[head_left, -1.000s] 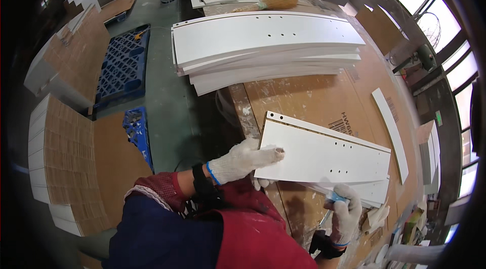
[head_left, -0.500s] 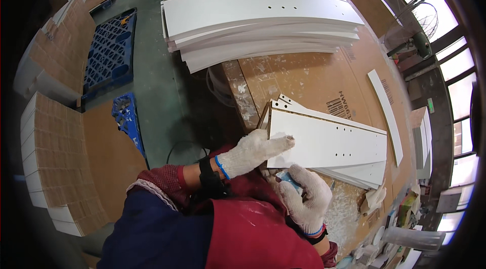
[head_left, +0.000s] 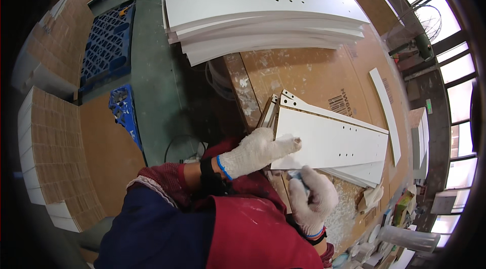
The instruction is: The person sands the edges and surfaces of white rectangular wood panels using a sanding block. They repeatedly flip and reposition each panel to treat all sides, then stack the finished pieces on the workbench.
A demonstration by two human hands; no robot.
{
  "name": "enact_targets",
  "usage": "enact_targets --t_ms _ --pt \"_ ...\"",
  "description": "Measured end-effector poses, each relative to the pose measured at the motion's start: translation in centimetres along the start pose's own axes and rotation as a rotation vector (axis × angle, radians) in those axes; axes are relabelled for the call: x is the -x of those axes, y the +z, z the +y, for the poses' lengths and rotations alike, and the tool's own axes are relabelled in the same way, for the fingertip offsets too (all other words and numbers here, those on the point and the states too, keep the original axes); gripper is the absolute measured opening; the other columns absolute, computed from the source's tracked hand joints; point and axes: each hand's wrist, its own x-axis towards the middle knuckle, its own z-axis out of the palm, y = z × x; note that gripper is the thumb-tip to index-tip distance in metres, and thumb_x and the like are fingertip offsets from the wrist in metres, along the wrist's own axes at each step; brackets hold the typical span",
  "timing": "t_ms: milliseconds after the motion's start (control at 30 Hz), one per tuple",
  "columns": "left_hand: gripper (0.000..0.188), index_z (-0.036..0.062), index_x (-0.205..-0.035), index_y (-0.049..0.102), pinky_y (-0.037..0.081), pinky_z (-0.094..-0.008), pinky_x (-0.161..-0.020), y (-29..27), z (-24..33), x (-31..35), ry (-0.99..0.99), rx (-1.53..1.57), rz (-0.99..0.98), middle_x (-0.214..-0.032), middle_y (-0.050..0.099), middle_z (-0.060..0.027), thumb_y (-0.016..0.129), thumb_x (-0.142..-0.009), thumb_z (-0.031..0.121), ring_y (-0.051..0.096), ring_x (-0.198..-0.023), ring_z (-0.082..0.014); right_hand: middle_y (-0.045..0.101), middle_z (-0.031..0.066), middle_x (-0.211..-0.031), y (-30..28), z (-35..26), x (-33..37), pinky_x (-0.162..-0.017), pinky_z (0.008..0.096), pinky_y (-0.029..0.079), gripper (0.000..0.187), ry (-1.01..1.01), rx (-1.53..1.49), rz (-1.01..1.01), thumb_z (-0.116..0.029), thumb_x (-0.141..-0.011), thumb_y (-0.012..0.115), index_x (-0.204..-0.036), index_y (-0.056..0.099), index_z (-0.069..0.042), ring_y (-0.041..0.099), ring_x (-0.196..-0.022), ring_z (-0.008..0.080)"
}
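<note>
White panel (head_left: 326, 137) in your grip
Your left hand (head_left: 259, 151) clamps fingers on its end, likely for steadiness; beside it, right hand (head_left: 314, 197) fingers close around a bluish object (head_left: 297, 174).

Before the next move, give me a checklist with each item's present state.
1. Left hand on the upper white panel, thumb across its face: ok.
2. Small blue object in the right hand: ok.
3. Both hands gloved: ok.
4. Panels underneath lined up with the upper one: not ok, they fan out.
5. Taller panel stack apart from both hands: ok.
6. Blue object touching the panel: cannot tell.
</note>
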Motion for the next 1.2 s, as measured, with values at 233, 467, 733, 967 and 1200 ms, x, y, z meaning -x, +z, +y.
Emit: enact_targets --t_ms 233,467,733,967,1200 --pt "0.052 -0.0001 -0.116 0.068 0.053 -0.0336 -0.077 0.2 -0.5 -0.1 0.008 -0.049 0.069 -0.092 0.072 -0.0121 0.066 -0.092 0.046 0.067 -0.083 -0.0192 0.052 0.003 -0.06 1.4 -0.2 -1.0 -0.053 0.0341 0.042 0.032 -0.169 0.134 -0.087 -0.012 -0.076 0.08 -0.103 0.07 0.0 0.053 -0.052 0.0212" --pt "0.049 0.0023 -0.115 0.069 0.053 -0.0365 -0.075 0.3 -1.0 -0.3 0.061 -0.11 0.083 -0.088 0.071 -0.0156 0.066 -0.092 0.046 0.069 -0.081 -0.0224 0.05 0.0036 -0.059 0.8 -0.7 -0.5 -0.052 0.0342 0.042 0.031 -0.146 0.058 -0.075 -0.012 -0.076 0.08 -0.102 0.069 0.0 0.051 -0.051 0.0214" --pt "0.051 0.0026 -0.12 0.066 0.051 -0.0319 -0.086 0.0 0.0 0.0 -0.078 -0.111 0.04 -0.103 0.072 -0.0128 0.063 -0.093 0.045 0.067 -0.095 -0.0175 0.05 0.0021 -0.058 1.0 0.7 -0.2 -0.053 0.0339 0.043 0.028 -0.134 0.261 -0.141 -0.018 -0.079 0.078 -0.101 0.071 -0.001 0.052 -0.051 0.0215" --pt "0.048 0.0002 -0.119 0.066 0.051 -0.0309 -0.083 0.4 -0.6 -0.3 -0.008 -0.059 0.052 -0.1 0.072 -0.01 0.063 -0.094 0.041 0.067 -0.092 -0.0175 0.05 0.0036 -0.06 1.7 0.0 -1.4 -0.053 0.0346 0.042 0.03 -0.206 0.123 -0.146 -0.017 -0.078 0.079 -0.101 0.07 -0.001 0.051 -0.051 0.0219" --pt "0.043 -0.0055 -0.113 0.064 0.056 -0.0274 -0.046 0.0 1.1 0.0 -0.097 0.127 -0.075 -0.084 0.068 -0.0115 0.063 -0.096 0.034 0.066 -0.059 -0.0156 0.055 0.0057 -0.061 -1.6 2.2 1.8 -0.052 0.0327 0.043 0.026 0.084 0.105 0.0 -0.005 -0.074 0.077 -0.098 0.071 0.0 0.054 -0.053 0.0218"
